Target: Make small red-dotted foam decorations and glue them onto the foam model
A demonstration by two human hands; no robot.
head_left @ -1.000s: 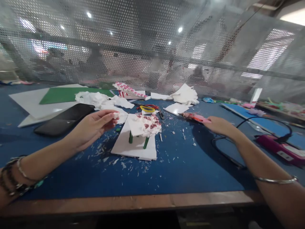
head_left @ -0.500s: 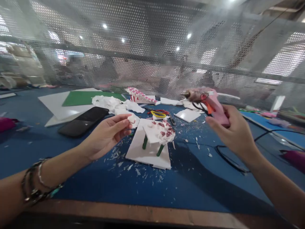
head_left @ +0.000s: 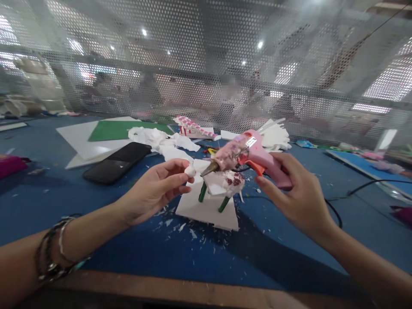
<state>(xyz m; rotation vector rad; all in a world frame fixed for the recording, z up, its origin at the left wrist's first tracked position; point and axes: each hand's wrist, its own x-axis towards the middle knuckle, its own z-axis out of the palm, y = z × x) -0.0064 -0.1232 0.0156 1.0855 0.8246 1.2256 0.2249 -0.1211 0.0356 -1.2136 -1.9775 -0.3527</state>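
Between thumb and fingertips, my left hand (head_left: 157, 189) pinches a small white crumpled piece (head_left: 190, 170), which looks like paper. My right hand (head_left: 296, 193) grips a pink hot glue gun (head_left: 247, 154) with an orange trigger. Its metal nozzle points left and down, close beside the white piece; I cannot tell if they touch. Below and behind the gun stands a small white model (head_left: 234, 182) with dark red and white bits on top and green legs. It rests on a white board (head_left: 206, 212). The gun hides part of the model's top.
A black phone (head_left: 117, 163) lies left of my left hand. Behind it are a green sheet (head_left: 128, 130), white sheets and crumpled white paper (head_left: 151, 137). A pink-and-white model (head_left: 195, 127) stands at the back. White scraps litter the blue tabletop (head_left: 135, 249); a black cable (head_left: 370, 182) runs right.
My right hand has lifted the glue gun from the right and brought it left to the white piece. My left hand still pinches that piece. The camera view has shifted.
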